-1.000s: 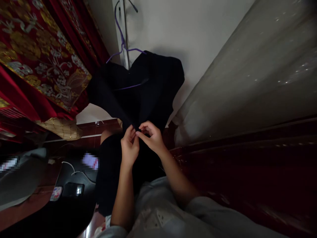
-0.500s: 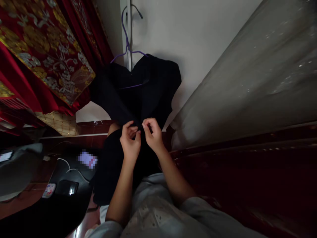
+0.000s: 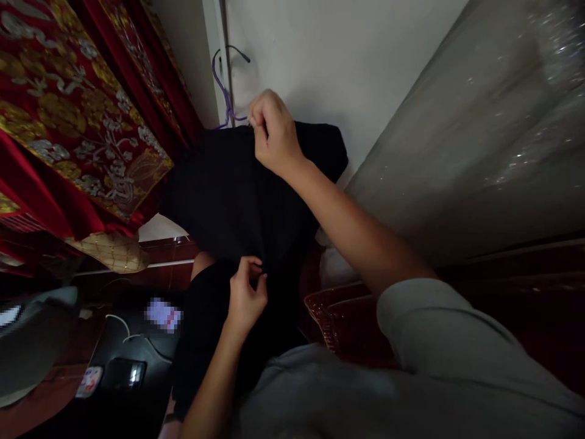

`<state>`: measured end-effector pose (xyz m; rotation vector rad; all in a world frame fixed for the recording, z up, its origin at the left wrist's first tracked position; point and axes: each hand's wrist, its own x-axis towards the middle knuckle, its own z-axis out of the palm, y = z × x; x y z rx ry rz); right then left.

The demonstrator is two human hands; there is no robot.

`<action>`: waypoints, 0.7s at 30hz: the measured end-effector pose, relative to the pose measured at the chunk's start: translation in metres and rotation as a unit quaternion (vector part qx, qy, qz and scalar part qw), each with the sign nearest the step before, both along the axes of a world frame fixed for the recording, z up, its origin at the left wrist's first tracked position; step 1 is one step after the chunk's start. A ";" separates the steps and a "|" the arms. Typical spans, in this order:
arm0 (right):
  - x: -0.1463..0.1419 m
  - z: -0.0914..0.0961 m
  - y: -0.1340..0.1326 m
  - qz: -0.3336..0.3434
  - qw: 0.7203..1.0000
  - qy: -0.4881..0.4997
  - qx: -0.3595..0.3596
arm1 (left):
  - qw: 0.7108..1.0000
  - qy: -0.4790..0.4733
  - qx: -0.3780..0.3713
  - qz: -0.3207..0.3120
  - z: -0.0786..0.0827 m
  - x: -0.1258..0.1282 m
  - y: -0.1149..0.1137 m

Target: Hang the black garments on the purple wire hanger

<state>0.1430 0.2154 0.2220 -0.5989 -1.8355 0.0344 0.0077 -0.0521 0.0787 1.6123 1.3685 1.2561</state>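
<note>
A dark, short-sleeved-looking garment [image 3: 219, 183] hangs from a purple wire hanger [image 3: 221, 82] against the pale wall. My right hand [image 3: 276, 131] is raised to the garment's neckline, just below the hanger's hook, with fingers closed in a pinch there. Whatever small part it pinches is hidden. Lower down, my left hand [image 3: 247, 289] pinches the front of the garment near its bottom, thumb and fingertips drawn together. Between the two hands the front runs in a straight, closed line, and the two sides meet up to the neck.
Red cloth with gold and silver embroidery [image 3: 91, 110] hangs at the left. Plastic-wrapped material [image 3: 457, 122] leans on the right. A black table [image 3: 109, 341] at lower left bears a dark phone [image 3: 123, 373], a white cable [image 3: 119, 320] and a blurred-out screen [image 3: 163, 314].
My right hand has moved up from the garment's lower front to its neckline, and the open V front has closed. My left hand has stayed low, shifting slightly downward in view.
</note>
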 end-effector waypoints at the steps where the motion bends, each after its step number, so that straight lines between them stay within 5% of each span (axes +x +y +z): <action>1: -0.001 0.008 -0.003 0.001 1.000 -0.002 0.009 | 1.000 0.017 0.006 -0.010 0.005 -0.003 0.002; 4: -0.003 0.015 -0.025 0.007 1.000 -0.006 0.021 | 0.993 0.069 0.090 -0.022 0.035 -0.020 0.029; 8: -0.003 0.008 -0.046 0.005 0.999 0.025 0.019 | 0.947 0.102 0.303 0.029 0.106 -0.038 0.106; 12: 0.000 0.003 -0.046 0.000 0.999 0.040 0.011 | 0.924 0.137 0.356 -0.006 0.163 -0.040 0.170; 16: -0.002 -0.015 -0.039 0.001 1.000 0.020 -0.007 | 0.930 0.139 0.341 -0.009 0.167 -0.031 0.182; 21: -0.018 -0.061 -0.036 -0.029 0.999 0.003 0.014 | 0.956 0.026 0.289 0.029 0.158 -0.025 0.200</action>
